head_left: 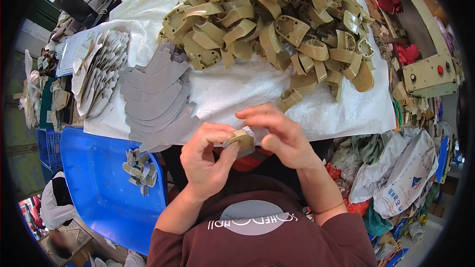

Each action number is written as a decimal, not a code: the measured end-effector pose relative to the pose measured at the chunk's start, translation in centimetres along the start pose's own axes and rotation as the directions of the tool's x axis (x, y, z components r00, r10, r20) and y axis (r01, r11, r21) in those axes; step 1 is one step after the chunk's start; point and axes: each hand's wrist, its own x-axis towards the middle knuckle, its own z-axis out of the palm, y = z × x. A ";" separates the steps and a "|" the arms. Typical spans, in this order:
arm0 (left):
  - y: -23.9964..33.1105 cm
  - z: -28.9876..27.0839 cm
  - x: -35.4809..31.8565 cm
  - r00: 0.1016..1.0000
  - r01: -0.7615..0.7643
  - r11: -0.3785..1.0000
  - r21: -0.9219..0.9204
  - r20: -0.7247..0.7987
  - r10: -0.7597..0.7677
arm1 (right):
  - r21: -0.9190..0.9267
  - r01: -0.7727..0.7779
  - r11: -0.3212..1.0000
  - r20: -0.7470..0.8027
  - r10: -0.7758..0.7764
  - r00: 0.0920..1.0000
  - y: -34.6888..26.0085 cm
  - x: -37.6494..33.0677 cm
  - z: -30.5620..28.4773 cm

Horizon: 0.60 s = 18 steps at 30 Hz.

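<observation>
My left hand (205,155) pinches a small khaki shoe heel (242,137) between thumb and fingers, in front of my chest. A shiny, whitish bit shows at the heel's upper end, and grey material shows along its lower side. Close to its right stands my right hand (284,138), thumb and fingers apart; whether a fingertip touches the heel is hard to tell. Just beyond my left hand, curved grey cut pieces (158,99) lie overlapping on the white sheet (222,94). A large heap of khaki heels (272,24) covers the far part of that sheet.
Left on the table is a stack of pale cut pieces (96,79). Below it, a blue tub (99,188) contains several greyish covered heels (141,170). At right stand a control box (430,75) with a red button and a white woven sack (405,183).
</observation>
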 end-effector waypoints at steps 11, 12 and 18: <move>0.4 1.4 0.0 0.985 0.166 0.978 -0.129 -0.029 -0.171 | 0.087 -0.066 0.994 -0.229 0.085 0.970 -1.0 -0.1 1.9; 0.5 1.4 0.0 0.983 0.178 0.977 -0.118 -0.022 -0.182 | -0.081 -0.009 0.997 -0.249 -0.011 0.969 -1.0 0.1 2.0; 0.7 0.8 0.5 0.993 -0.112 0.932 0.346 0.004 0.118 | 0.287 -0.048 0.957 -0.234 0.119 0.965 -0.7 -0.8 2.1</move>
